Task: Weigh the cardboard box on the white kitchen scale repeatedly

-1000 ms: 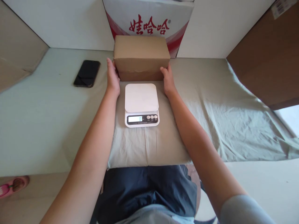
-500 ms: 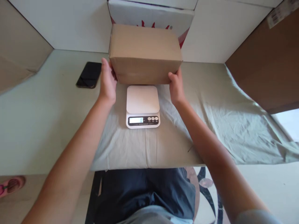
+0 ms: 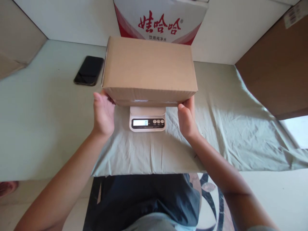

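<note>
A closed brown cardboard box (image 3: 150, 67) is held level between both hands, above a white kitchen scale (image 3: 147, 128). My left hand (image 3: 103, 112) grips the box's lower left corner, its thumb up and its fingers partly hidden beneath. At the lower right corner, my right hand (image 3: 187, 117) holds the box with the thumb on the near face and the other fingers behind. The box covers most of the scale's platform, and the lit display reads 0. Whether the box's underside touches the platform is hidden.
A black phone (image 3: 89, 70) lies on the green cloth (image 3: 60, 128) left of the box. Behind stands a white and red carton (image 3: 158, 24) with red characters. A large brown carton (image 3: 276, 70) is at the right, and another brown surface (image 3: 21, 38) at the left.
Both hands have brought the cardboard box nearer to me and over the scale, hiding most of its platform. More of the red-lettered carton behind now shows.
</note>
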Demonstrator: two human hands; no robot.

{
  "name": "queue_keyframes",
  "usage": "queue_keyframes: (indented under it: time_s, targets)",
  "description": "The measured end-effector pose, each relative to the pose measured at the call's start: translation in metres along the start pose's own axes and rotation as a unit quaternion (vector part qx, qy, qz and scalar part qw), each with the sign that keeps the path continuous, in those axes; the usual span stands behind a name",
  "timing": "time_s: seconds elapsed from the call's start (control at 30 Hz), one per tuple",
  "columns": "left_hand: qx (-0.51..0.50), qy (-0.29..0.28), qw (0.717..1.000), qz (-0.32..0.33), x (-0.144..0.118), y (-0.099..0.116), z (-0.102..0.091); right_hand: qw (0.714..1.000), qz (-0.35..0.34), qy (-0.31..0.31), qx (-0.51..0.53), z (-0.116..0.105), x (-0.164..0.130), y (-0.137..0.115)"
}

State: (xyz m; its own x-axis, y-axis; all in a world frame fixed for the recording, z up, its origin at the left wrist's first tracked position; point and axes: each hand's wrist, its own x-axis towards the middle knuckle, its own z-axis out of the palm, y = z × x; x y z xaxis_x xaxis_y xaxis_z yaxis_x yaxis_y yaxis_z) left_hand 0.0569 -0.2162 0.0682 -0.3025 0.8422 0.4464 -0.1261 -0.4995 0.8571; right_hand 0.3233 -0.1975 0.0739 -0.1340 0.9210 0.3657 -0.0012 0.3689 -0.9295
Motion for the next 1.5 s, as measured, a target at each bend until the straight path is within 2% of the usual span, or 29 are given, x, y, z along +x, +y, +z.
queue_keyframes:
  time_s: [0.13,0.3,0.67,1.17,1.5]
  targets:
    - [0.0,-0.018,1.0,-0.008,-0.007,-0.001,-0.001,1.0,-0.006,0.002,0.001,-0.005,-0.002,0.006]
    - [-0.001,-0.011,1.0,-0.004,-0.011,-0.001,-0.004,1.0,-0.004,-0.002,0.027,-0.005,-0.006,0.01]
    - [0.032,-0.007,0.999,-0.024,-0.012,0.001,-0.004,1.0,-0.001,0.006,0.018,-0.008,-0.007,0.009]
    - [0.021,-0.017,0.999,-0.029,-0.012,0.002,-0.006,1.0,0.023,0.01,0.006,-0.008,-0.004,0.005]
    - [0.026,-0.009,0.999,0.02,-0.007,-0.015,-0.013,0.999,0.004,0.006,0.042,-0.009,-0.006,0.008]
